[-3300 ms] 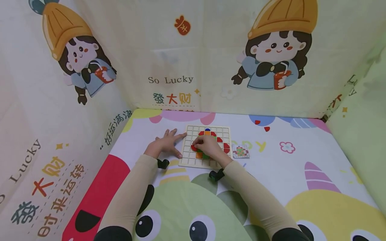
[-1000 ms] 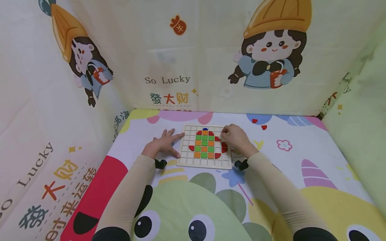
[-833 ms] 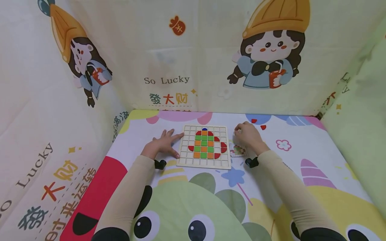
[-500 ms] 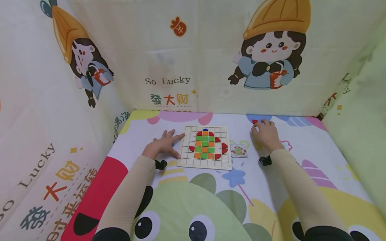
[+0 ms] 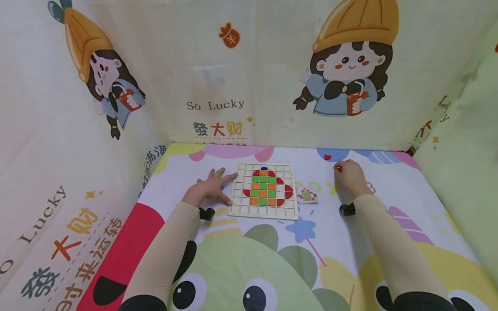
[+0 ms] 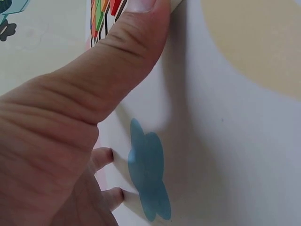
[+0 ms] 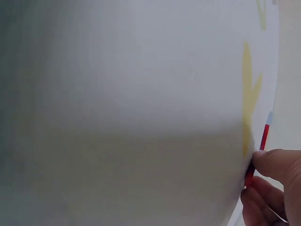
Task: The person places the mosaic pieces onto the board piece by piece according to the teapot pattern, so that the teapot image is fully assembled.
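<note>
A wooden grid board (image 5: 239,208) lies on the table in the head view, with red, orange, green and blue tiles set in a teapot-like pattern. My left hand (image 5: 209,189) is spread at its left edge, thumb and index finger touching the rim. In the left wrist view the thumb (image 6: 136,40) lies against the board's side. Well to the right of the board, my right hand (image 5: 352,178) pinches a red quarter-round tile (image 5: 339,168) between thumb and fingers, at the table surface. The right wrist view shows that tile edge-on, partly hidden by the thumb (image 7: 273,162).
Another red tile (image 5: 327,157) lies just beyond the right hand. A small pattern card (image 5: 307,195) sits against the board's right side. Printed cloth walls (image 5: 272,86) rise behind the table and at both sides.
My right hand has left the board, moved right past the card, and taken hold of one of the two loose red tiles. A red tile now sits at the pattern's left. The left hand stays put.
</note>
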`<act>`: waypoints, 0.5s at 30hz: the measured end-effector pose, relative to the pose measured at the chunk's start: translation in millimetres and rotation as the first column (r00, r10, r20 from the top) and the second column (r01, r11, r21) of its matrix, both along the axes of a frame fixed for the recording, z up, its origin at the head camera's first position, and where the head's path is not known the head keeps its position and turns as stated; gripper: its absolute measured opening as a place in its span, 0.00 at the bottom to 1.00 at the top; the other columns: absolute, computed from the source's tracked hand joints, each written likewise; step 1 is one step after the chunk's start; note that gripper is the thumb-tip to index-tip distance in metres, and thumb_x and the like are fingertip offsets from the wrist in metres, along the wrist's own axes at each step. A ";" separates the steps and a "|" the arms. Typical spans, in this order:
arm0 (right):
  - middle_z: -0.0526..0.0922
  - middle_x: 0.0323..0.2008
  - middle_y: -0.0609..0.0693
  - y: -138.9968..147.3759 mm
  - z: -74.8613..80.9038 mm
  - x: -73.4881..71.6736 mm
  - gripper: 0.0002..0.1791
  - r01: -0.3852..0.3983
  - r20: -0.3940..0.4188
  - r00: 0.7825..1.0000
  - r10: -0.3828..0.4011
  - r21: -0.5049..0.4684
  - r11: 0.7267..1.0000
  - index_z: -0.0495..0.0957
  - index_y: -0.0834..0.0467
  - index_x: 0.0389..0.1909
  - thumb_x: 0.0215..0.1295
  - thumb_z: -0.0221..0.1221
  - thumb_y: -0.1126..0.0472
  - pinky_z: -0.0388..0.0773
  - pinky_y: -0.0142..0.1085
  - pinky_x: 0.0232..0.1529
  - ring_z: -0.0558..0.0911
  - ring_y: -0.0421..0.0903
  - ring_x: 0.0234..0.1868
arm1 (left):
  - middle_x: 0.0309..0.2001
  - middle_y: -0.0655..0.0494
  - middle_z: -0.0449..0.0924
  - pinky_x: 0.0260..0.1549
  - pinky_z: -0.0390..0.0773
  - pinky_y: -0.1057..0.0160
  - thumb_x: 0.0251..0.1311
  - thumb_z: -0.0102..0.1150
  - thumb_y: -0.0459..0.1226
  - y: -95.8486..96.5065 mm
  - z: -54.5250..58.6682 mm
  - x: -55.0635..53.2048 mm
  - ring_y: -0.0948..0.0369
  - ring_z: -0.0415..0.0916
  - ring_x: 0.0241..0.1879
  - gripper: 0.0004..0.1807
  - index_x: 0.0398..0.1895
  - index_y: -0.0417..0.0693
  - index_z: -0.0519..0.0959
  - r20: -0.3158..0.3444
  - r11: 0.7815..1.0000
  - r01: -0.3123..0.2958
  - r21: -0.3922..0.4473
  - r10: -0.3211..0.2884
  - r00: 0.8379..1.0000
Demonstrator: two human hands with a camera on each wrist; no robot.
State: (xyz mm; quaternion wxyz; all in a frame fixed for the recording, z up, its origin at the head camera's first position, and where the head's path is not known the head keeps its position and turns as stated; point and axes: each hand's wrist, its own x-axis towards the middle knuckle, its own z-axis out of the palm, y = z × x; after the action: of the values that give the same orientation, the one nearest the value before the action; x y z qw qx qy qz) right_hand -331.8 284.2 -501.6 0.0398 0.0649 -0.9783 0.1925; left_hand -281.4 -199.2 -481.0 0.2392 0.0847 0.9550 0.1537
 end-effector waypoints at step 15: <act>0.84 0.50 0.68 14.3 8.0 0.4 0.15 0.043 0.134 0.991 -0.018 -0.190 0.981 0.77 0.69 0.55 0.72 0.51 0.69 0.77 0.55 0.54 0.79 0.62 0.49 | 0.85 0.48 0.29 0.66 0.36 0.16 0.46 0.81 0.56 -1.0 0.6 0.3 0.36 0.21 0.82 0.63 0.83 0.77 0.49 0.006 1.000 -0.004 0.006 0.004 1.000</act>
State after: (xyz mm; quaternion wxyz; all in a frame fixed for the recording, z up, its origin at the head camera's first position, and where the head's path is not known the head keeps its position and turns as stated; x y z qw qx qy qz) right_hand -331.4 298.5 -493.6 -0.0158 0.0330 -0.9565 0.2893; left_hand -281.1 -200.2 -480.3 0.2415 0.0833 0.9539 0.1574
